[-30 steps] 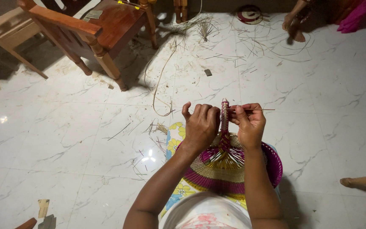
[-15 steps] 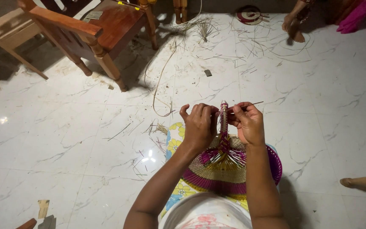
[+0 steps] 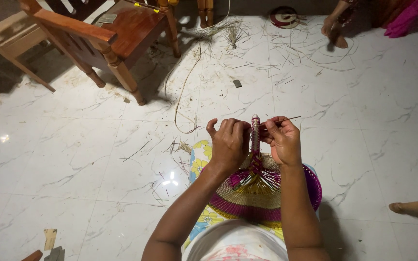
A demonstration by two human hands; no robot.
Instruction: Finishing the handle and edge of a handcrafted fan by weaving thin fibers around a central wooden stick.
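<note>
The round pink-and-straw woven fan (image 3: 262, 193) rests on the lap, its handle pinched upright between left hand (image 3: 228, 145) and right hand (image 3: 282, 142). The right grip also holds a thin reed strand (image 3: 291, 118). Loose straw (image 3: 228, 34) litters the white marble floor (image 3: 73, 159) by a wooden chair (image 3: 117, 34).

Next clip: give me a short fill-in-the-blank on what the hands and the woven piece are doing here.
1. Both hands, left hand and right hand, grip the upright woven strip from ____ sides.
2. The right hand pinches a thin ____ pointing right.
3. The round woven basket rests on the person's ____.
4. The wooden chair stands on the ____ floor.

Missing: opposite; strand; lap; marble
</note>
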